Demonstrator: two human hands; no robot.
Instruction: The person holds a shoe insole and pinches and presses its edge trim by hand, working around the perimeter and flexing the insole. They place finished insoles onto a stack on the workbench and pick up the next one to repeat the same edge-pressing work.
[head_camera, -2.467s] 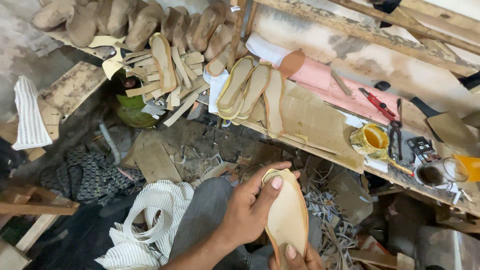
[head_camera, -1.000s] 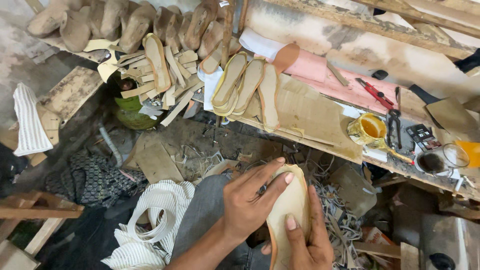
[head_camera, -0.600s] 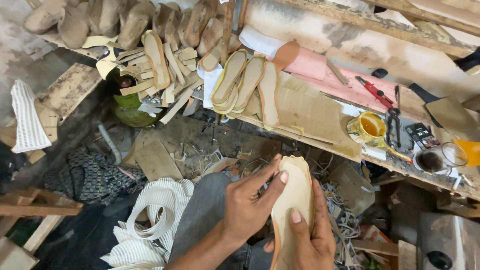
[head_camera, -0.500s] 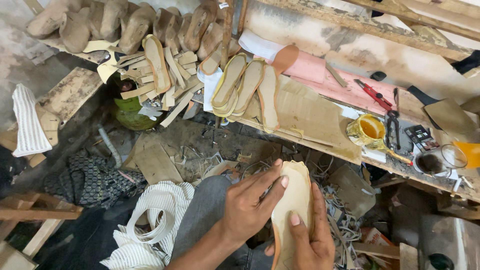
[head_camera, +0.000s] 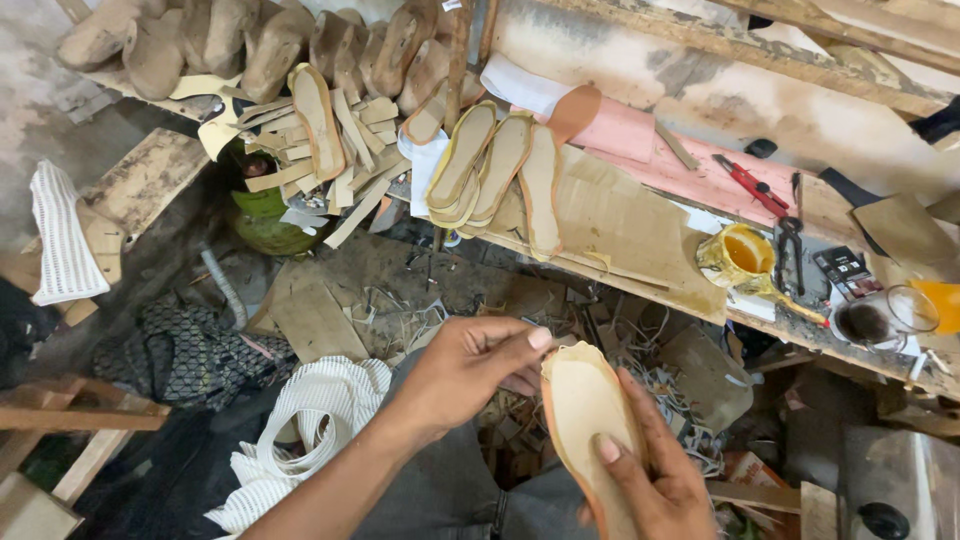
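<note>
Cluttered workbench (head_camera: 640, 215), dark flat packet (head_camera: 845, 272) by yellow cup (head_camera: 740, 255); left hand (head_camera: 470, 365) pinches, right hand (head_camera: 655, 480) clasps tan insole (head_camera: 585, 410).

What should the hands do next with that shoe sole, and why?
Probably press the rim flat near the toe. The right hand cups the tan shoe sole from below, thumb on its face, while the left hand pinches the top edge, where an orange rim shows along the side. That grip suits smoothing the edge.
</note>
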